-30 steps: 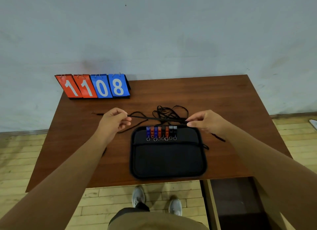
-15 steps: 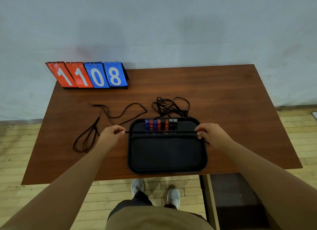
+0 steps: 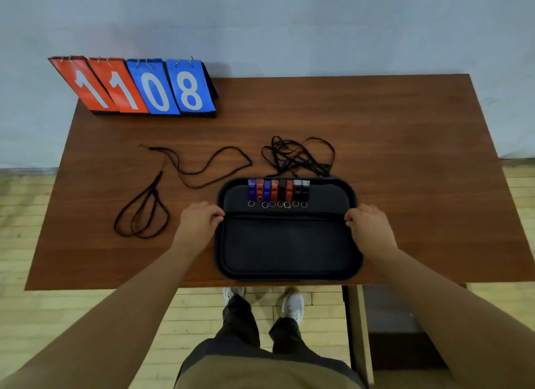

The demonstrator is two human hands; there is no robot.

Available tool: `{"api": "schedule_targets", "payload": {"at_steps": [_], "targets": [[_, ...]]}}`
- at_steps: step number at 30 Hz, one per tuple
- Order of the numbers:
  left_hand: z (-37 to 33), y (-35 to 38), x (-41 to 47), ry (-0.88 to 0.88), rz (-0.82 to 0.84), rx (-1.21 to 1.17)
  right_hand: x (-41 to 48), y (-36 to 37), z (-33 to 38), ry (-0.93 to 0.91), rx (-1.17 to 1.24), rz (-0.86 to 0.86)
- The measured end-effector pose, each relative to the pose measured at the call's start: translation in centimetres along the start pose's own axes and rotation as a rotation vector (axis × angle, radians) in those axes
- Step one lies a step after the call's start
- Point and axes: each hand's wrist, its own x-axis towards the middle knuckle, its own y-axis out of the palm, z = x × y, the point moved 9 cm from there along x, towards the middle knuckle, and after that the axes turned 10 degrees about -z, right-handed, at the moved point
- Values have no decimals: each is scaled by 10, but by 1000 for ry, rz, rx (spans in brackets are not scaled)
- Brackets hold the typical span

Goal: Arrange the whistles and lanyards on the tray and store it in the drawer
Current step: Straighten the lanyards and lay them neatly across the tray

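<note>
Left grip [image 3: 199, 222] and right grip [image 3: 369, 228] pinch a thin black cord lanyard [image 3: 283, 214] taut across the black rectangular tray [image 3: 289, 275] (nine to three o'clock), beneath the coloured plastic whistles [image 3: 278, 190] at twelve.

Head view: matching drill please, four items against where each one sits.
Items
1. whistles
2. stretched lanyard
3. tangled lanyards
4. flip scoreboard

Places
A. far left corner of the table
B. straight across the tray, its ends pinched by the left hand and the right hand
C. in a row at the tray's far end
D. heaped on the table just beyond the tray

Pairs: 1-C, 2-B, 3-D, 4-A
</note>
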Motion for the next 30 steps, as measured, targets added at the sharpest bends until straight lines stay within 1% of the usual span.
{"api": "schedule_targets", "payload": {"at_steps": [4,8,12,17,20,23,27,30], "targets": [[-1,1,3,29,-80,31,6,-3,3,7,-23,-69],[2,6,2,4,-109,41,7,2,2,26,-40,-66],[5,9,-1,-23,-99,-1,5,3,3,52,-47,-64],[13,-12,2,-81,-131,-137,18,-26,25,62,52,-169],[21,-31,14,-123,-123,-178,44,-52,60,27,131,-226],[27,-51,34,-125,-164,-192,75,-72,110,-23,238,-250],[38,-59,61,-143,-142,-202,108,-71,178,-74,288,-153],[52,-59,77,-152,-140,-166,125,-51,222,-111,320,-48]]}}
